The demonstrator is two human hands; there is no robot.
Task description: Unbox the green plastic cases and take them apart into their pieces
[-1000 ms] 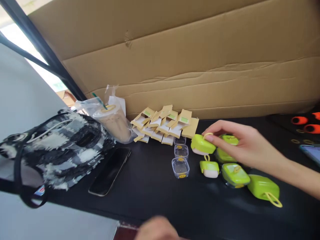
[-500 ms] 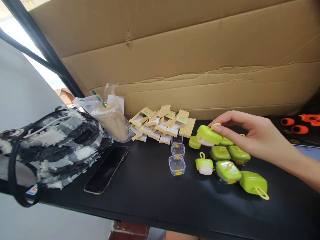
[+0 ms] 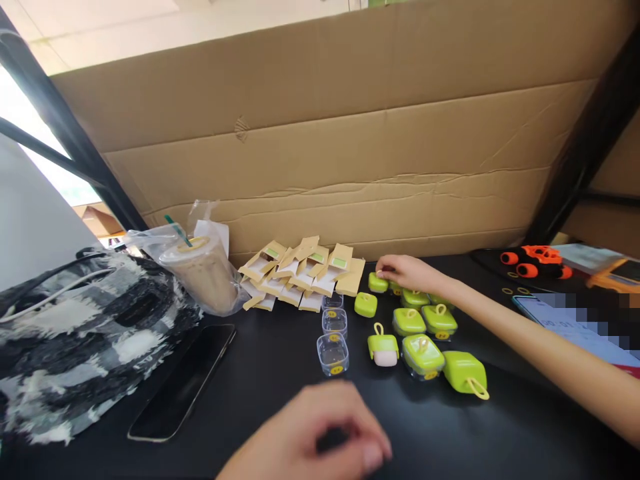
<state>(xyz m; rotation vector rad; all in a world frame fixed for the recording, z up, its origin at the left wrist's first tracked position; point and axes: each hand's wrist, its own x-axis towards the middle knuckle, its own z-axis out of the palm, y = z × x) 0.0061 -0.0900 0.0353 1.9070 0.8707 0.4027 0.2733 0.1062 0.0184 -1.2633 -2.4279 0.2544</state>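
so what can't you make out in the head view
All in the head view:
Right hand: its fingers partly cover the small green case, so holding or merely touching is unclear.
Left hand: blurred, cut off by the bottom edge.
Farthest clear cup: partly hidden by the middle clear cup.
Black-and-white bag: cut off by the left edge.
Lit screen: partly pixelated, cut off by the right edge.

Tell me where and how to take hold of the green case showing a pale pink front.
Its yellow loop is probably the best grip, pinched from above: the loop sticks out freely past the far edge of the green case.
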